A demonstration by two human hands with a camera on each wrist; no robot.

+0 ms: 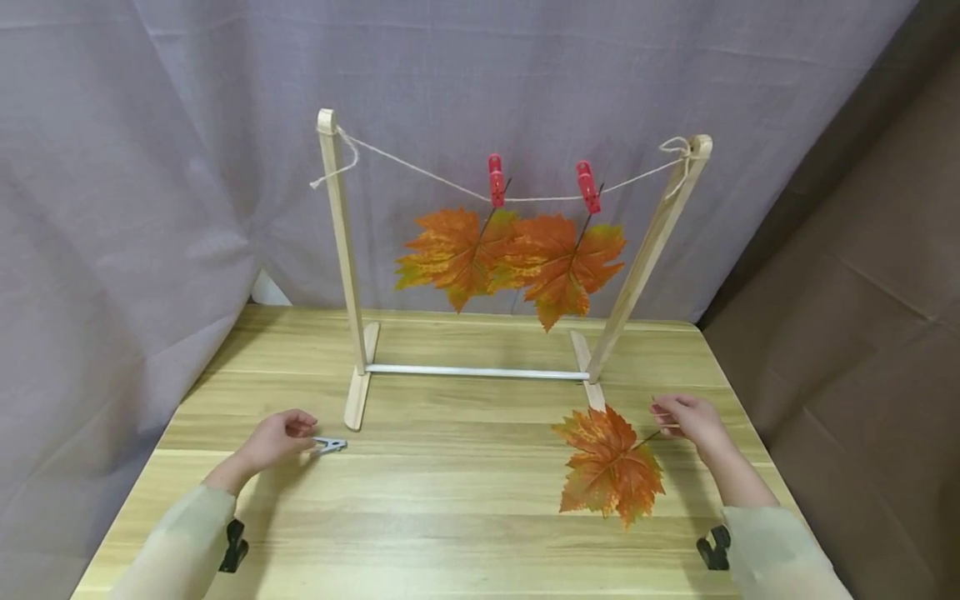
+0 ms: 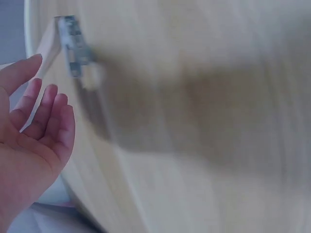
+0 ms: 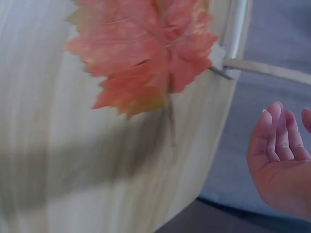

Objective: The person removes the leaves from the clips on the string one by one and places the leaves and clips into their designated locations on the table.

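Observation:
My left hand [image 1: 281, 437], fingers loosely curved with nothing held, is just beside a grey-blue clothespin [image 1: 330, 445] on the table. In the left wrist view, a gap shows between its fingertips [image 2: 35, 60] and the blurred clothespin [image 2: 75, 46]. On the other side, an orange artificial maple leaf [image 1: 611, 467] lies with its stem pointing toward my right hand [image 1: 690, 417]. That hand's fingers are relaxed near the stem end; the right wrist view shows the palm bare and apart from the leaf [image 3: 146, 53].
Behind stands a wooden frame, its left post [image 1: 343, 250] and right post [image 1: 648, 258] joined by a sagging string [image 1: 420, 171]. Two red clothespins [image 1: 497, 179] hold overlapping maple leaves [image 1: 457, 254] on it. A white rod [image 1: 472, 372] links the feet. Grey curtain [image 1: 450, 75] hangs behind.

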